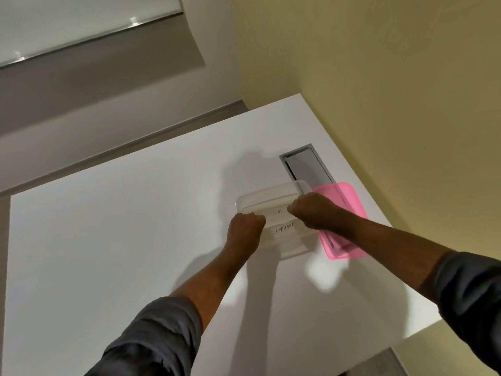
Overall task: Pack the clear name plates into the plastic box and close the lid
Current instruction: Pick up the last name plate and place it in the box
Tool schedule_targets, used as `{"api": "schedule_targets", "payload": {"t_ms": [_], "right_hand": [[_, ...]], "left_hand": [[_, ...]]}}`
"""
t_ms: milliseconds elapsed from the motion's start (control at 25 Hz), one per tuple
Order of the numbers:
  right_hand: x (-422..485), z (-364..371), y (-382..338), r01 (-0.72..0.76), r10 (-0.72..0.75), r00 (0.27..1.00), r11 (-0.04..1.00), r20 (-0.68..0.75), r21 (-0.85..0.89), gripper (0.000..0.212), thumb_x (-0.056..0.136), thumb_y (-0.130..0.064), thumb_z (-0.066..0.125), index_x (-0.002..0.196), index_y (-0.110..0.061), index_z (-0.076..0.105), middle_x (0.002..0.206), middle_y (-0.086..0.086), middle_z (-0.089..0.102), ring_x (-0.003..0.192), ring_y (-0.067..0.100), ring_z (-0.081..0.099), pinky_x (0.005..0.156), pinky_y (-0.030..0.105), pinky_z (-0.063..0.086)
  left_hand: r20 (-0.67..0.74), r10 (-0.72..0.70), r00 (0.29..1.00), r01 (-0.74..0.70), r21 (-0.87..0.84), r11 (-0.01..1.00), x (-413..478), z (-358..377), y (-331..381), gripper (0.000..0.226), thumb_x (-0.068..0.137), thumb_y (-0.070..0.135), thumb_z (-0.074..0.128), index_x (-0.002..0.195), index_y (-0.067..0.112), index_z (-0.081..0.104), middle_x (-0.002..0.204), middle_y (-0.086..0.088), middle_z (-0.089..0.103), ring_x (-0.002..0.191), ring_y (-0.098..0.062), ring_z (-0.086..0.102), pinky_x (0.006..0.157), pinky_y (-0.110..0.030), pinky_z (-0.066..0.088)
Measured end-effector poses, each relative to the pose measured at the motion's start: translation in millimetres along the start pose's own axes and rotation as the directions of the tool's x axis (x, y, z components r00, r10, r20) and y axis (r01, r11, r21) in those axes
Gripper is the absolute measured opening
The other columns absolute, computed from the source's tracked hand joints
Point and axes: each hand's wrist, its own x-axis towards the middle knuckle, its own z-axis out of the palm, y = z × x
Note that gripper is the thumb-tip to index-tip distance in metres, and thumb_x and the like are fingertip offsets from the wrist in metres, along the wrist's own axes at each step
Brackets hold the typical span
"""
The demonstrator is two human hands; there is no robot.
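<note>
A clear plastic box (260, 198) stands on the white table (122, 226), right of centre. Inside it lie clear name plates (279, 221) with handwritten words; one reads "ELEPHANT", another seems to read "DOG". My left hand (245, 229) is curled at the left end of the plates. My right hand (315, 210) is curled at their right end, over the box. Both hands seem to grip the same plates. The pink lid (344, 194) lies flat on the table just right of the box, partly hidden by my right forearm.
A grey cable hatch (307, 165) is set into the table behind the box, partly under the lid. The table's right edge runs close past the lid, with a yellowish floor beyond. A whiteboard hangs on the wall at the far left.
</note>
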Motion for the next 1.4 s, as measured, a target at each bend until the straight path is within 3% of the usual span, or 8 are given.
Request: {"api": "schedule_targets", "payload": {"t_ms": [240,440,640,880,1040,1120,1240,1400], "right_hand": [[6,21,-7,-0.002,-0.001,1.000,0.995,0.024,0.102,0.023,0.099,0.002,0.053,0.113,-0.008,0.068,0.109,0.009,0.073,0.105,0.024,0.072,0.087,0.035,0.058],[7,23,-4,-0.025,0.028,0.999,0.985,-0.017,0.170,0.021,0.099,0.003,0.054,0.108,-0.007,0.070,0.104,0.010,0.073,0.101,0.022,0.073,0.088,0.033,0.059],[7,21,-4,-0.043,0.048,0.999,0.984,-0.025,0.174,0.020,0.103,-0.001,0.054,0.114,-0.007,0.070,0.107,0.009,0.074,0.104,0.022,0.073,0.094,0.035,0.061],[4,20,-5,-0.094,0.099,0.995,0.981,-0.020,0.167,0.022,0.100,0.004,0.056,0.116,-0.004,0.068,0.113,0.013,0.071,0.106,0.025,0.071,0.090,0.039,0.062],[-8,22,2,-0.107,0.152,0.984,0.925,-0.096,0.363,0.020,0.101,-0.009,0.065,0.121,-0.007,0.071,0.116,0.010,0.075,0.108,0.024,0.071,0.093,0.037,0.060],[-20,22,10,-0.106,0.269,0.937,0.825,-0.222,0.555,0.026,0.100,-0.011,0.069,0.124,-0.006,0.075,0.119,0.012,0.078,0.110,0.026,0.073,0.097,0.038,0.059],[-46,27,26,-0.082,0.497,0.774,0.693,-0.393,0.716,0.017,0.102,-0.008,0.066,0.112,-0.004,0.078,0.102,0.013,0.081,0.091,0.024,0.075,0.088,0.038,0.063],[-85,57,55,-0.250,0.730,0.610,0.545,-0.307,0.800,0.015,0.099,-0.009,0.068,0.109,-0.006,0.078,0.102,0.013,0.081,0.089,0.028,0.076,0.083,0.039,0.062]], "left_hand": [[0.027,0.015,1.000,-0.015,-0.009,1.000,9,17,-1,0.016,0.091,-0.004,0.061,0.089,0.008,0.072,0.089,-0.015,0.076,0.080,-0.039,0.074,0.068,-0.037,0.053],[0.058,0.073,0.996,-0.073,0.003,0.997,20,25,-5,0.015,0.095,0.026,0.075,0.095,0.012,0.078,0.097,-0.011,0.079,0.089,-0.036,0.076,0.083,-0.038,0.054],[0.026,0.056,0.998,-0.057,0.040,0.998,20,30,-5,0.009,0.097,0.013,0.067,0.096,0.011,0.075,0.098,-0.012,0.079,0.088,-0.037,0.076,0.081,-0.038,0.056],[0.026,0.024,0.999,-0.024,0.013,1.000,23,31,-4,0.010,0.097,0.018,0.068,0.101,0.012,0.075,0.105,-0.011,0.079,0.096,-0.038,0.076,0.081,-0.038,0.057],[-0.022,-0.004,1.000,0.002,-0.089,0.996,21,27,5,0.022,0.100,0.032,0.069,0.112,0.015,0.074,0.112,-0.007,0.078,0.105,-0.033,0.074,0.084,-0.039,0.058],[-0.100,-0.038,0.994,0.016,-0.215,0.977,21,18,20,0.024,0.101,0.031,0.069,0.118,0.015,0.074,0.114,-0.006,0.078,0.105,-0.032,0.074,0.085,-0.041,0.059],[-0.230,-0.160,0.960,0.034,-0.470,0.882,21,-1,59,0.022,0.100,0.023,0.069,0.120,0.017,0.077,0.110,-0.006,0.079,0.102,-0.031,0.074,0.083,-0.042,0.059],[-0.206,-0.132,0.970,-0.033,-0.647,0.762,24,-8,123,0.019,0.101,0.017,0.064,0.112,0.018,0.079,0.105,-0.006,0.079,0.092,-0.027,0.074,0.077,-0.042,0.060]]}}
